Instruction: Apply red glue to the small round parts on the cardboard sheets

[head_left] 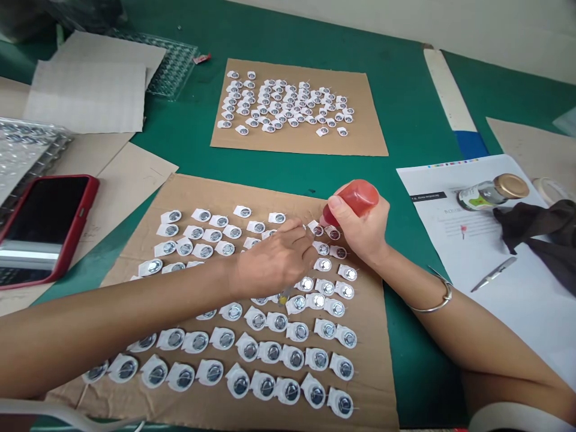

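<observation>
In the head view, my right hand is wrapped round a red squeeze bottle, tipped with its lower end over the cardboard sheet. My left hand reaches in from the left, its fingers pinched together close to the bottle's tip. What the pinch holds is hidden, though a small clear piece with a yellow end shows just below that hand. Rows of small white tabs with shiny round discs, such as this disc tab, cover the cardboard under both hands. My left hand and forearm hide some of them.
A second cardboard sheet with many disc tabs lies farther back. At left are a red-cased phone, white sheets and clear plastic trays. Printed paper, a glass jar, a craft knife and dark cloth lie at right.
</observation>
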The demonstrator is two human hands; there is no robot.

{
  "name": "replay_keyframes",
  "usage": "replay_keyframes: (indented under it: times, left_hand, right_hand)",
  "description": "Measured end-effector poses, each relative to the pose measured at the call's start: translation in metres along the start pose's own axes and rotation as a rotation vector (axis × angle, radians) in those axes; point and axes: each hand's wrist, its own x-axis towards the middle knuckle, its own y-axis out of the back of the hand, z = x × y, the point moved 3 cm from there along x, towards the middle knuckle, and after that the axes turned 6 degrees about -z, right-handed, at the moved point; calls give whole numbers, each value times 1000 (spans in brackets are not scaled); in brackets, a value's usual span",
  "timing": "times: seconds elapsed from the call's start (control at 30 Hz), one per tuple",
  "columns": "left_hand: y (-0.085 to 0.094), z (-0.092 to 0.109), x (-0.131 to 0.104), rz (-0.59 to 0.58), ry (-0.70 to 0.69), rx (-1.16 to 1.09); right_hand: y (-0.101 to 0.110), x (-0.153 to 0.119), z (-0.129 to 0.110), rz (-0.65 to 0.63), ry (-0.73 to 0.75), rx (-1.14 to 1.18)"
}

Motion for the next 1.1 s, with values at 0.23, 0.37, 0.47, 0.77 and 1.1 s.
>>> replay_keyframes:
  times: [0.23, 0.37, 0.47, 0.77, 1.1]
  left_hand:
    - [0, 0, 0, -15, 1, 4]
    - [0, 0, 1, -8, 1, -21]
    - [1, 0, 1, 22, -3, -27]
    - [1, 0, 0, 20, 6, -35]
    - [1, -1, 2, -15, 6, -43]
  right_hand:
    - [1, 0, 1, 21, 6, -27]
    - [1, 1, 0, 41, 38, -19]
    - [1, 0, 0, 40, 30, -15]
    - [0, -1, -1, 6, 1, 12]
    - [-2, -1, -2, -5, -4, 62]
